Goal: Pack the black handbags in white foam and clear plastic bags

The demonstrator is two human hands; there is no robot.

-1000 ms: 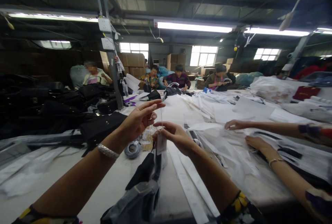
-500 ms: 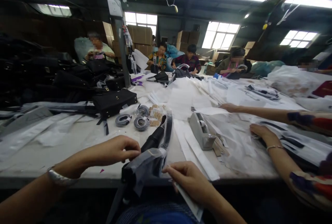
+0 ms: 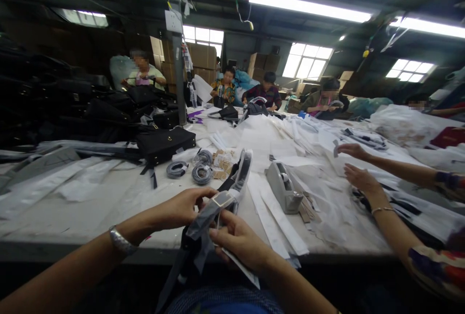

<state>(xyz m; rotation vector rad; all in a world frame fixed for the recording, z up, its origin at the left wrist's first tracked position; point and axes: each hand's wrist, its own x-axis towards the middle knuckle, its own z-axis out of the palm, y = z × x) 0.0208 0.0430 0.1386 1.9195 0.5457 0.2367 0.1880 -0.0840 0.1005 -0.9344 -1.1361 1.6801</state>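
Note:
A black bag strap (image 3: 240, 171) in clear plastic wrap lies over the front edge of the table, its lower part hanging toward me. A gold rectangular buckle (image 3: 222, 200) shows on a wrapped section. My left hand (image 3: 185, 207) is closed at the left side of this section, fingertips partly hidden behind it. Just below the buckle is my right hand (image 3: 241, 241), its fingers bent together around a flat white strip (image 3: 242, 269) that sticks out below the palm. What the right fingertips pinch is partly hidden.
A grey tape dispenser (image 3: 283, 188) stands right of the strap, beside long white strips (image 3: 274, 222). Coiled grey straps (image 3: 202, 174) and brown tags lie behind my left hand, near a black bag (image 3: 167, 144). At right, a co-worker's hands (image 3: 363, 178) handle wrapped pieces.
Both my hands have come together at the buckle section, the left moving right, the right moving left and up. The buckle section is raised. The co-worker's hands have lifted.

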